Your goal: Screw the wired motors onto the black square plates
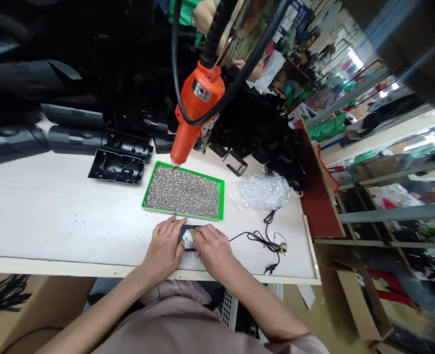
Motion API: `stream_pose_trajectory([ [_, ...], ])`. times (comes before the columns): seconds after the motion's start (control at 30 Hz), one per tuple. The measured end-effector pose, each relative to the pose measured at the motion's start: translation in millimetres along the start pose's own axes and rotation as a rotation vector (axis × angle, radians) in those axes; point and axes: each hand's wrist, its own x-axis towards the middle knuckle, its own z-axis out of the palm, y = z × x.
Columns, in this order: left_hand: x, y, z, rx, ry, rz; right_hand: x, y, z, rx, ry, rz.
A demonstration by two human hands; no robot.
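Observation:
A small black plastic housing (192,228) lies on the table near its front edge, between my hands. My left hand (164,247) grips its left side, with the fingers closed along it and the thumb at its edge. From the right, the bent fingers of my right hand (213,247) pinch or press a small white part (188,239) inside the housing. My fingers partly cover both pieces. A thin red wire (197,254) shows beside the right fingers. Just beyond the hands sits a green tray (182,215) full of small metal screws (184,191).
An orange electric screwdriver (197,103) hangs with its tip over the tray. Black shells (117,167) stand left, and more black parts are piled behind. Clear plastic bags (265,191) and a black cable (263,239) lie right. Another person's arm (204,19) shows at the back.

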Motion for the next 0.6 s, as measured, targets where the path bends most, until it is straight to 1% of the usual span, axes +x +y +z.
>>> stream_pose_trajectory([
  [0.17,0,-2,-0.3,-0.002,-0.046,0.004,5,13,0,0.081,0.011,-0.056],
  [0.3,0,-5,2.2,0.009,-0.054,0.023,11,19,-2,0.108,-0.023,-0.14],
  [0.43,-2,-5,4.0,0.015,-0.018,0.05,11,13,-3,0.104,-0.036,-0.089],
  [0.5,-6,-6,-1.9,0.016,0.019,0.054,6,15,-13,0.1,-0.046,-0.097],
  [0.57,-8,-10,-15.4,0.026,0.084,0.03,2,25,-33,0.143,-0.047,-0.123],
  [0.6,-6,-12,-24.5,0.048,0.133,0.003,2,33,-45,0.197,-0.021,-0.114],
])
